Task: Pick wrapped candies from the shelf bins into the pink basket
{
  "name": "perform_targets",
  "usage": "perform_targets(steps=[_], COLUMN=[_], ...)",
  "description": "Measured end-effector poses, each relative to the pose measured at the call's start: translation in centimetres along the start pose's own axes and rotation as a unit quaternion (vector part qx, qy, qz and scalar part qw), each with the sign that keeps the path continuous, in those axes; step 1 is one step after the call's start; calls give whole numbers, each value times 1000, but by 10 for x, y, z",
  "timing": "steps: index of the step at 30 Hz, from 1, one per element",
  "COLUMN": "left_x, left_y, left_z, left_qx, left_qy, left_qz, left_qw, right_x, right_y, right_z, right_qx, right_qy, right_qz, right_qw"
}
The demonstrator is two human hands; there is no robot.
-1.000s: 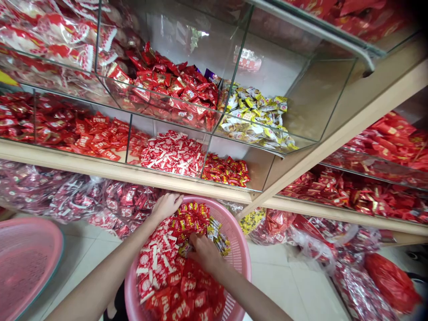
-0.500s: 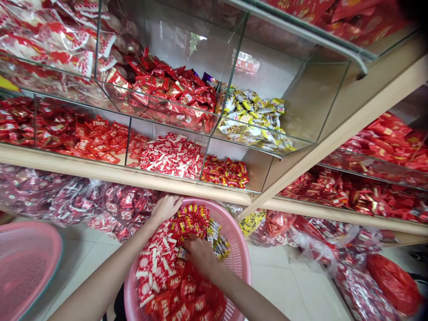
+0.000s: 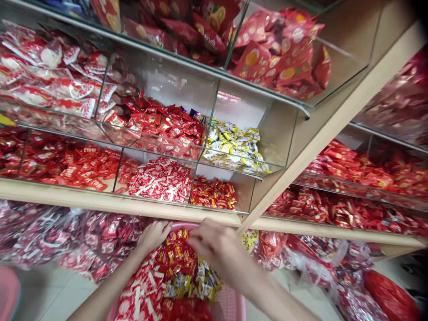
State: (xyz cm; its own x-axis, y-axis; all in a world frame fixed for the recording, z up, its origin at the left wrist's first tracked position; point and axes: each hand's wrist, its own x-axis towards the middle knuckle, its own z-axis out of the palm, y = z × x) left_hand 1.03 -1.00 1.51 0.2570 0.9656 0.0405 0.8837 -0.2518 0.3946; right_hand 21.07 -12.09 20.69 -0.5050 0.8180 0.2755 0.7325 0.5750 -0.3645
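Observation:
A pink plastic basket full of wrapped candies stands on the floor against the shelf. My left hand grips its far-left rim, fingers over the edge. My right hand is raised over the far right of the basket, smeared by motion; its fingers look bent, and whether anything is in them does not show. Below the hands lie red-and-white candies, red-and-yellow candies, yellow-and-white candies and plain red packets.
Glass-fronted shelf bins hold red-and-yellow candies, red-and-white candies and yellow packets. A wooden shelf edge runs just behind the basket. Bagged candies lie under the shelf. Another pink tub is at the left.
My right hand has lifted from among the candies in the basket toward the shelf edge. My left hand stays on the rim. The view has tilted up, showing more upper shelf.

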Motion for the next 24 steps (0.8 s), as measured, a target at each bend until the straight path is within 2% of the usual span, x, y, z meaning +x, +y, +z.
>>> perform_targets(steps=[3,5,6,8,11,14,20,24], left_x=[1,2,2,3,3,4,2,2], left_y=[-4,-6,-6,-7,-8,-8,-7,-7], left_z=[3,5,5,6,6,5,5,4], left_qx=[-10,-16,-18,-23,-26,-19,-31,-40], left_qy=[3,7,7,2,-4,0,2,-5], left_qz=[8,7,5,-1,-1,-1,-1,-8], left_qw=[1000,1000,1000,1000,1000,1000,1000,999], right_x=[22,40,50,69,93,109,130,136], right_y=[-2,8,17,38,65,76,78,85], right_z=[-90,-141,-161,-187,-197,-186,-172,-171], right_qx=[-48,-131,-170,-244,-333,-376,-357,-343], right_qy=[150,226,233,207,106,38,-34,-45], right_qz=[-29,8,48,147,272,351,400,416], right_qw=[987,965,956,936,897,857,843,841])
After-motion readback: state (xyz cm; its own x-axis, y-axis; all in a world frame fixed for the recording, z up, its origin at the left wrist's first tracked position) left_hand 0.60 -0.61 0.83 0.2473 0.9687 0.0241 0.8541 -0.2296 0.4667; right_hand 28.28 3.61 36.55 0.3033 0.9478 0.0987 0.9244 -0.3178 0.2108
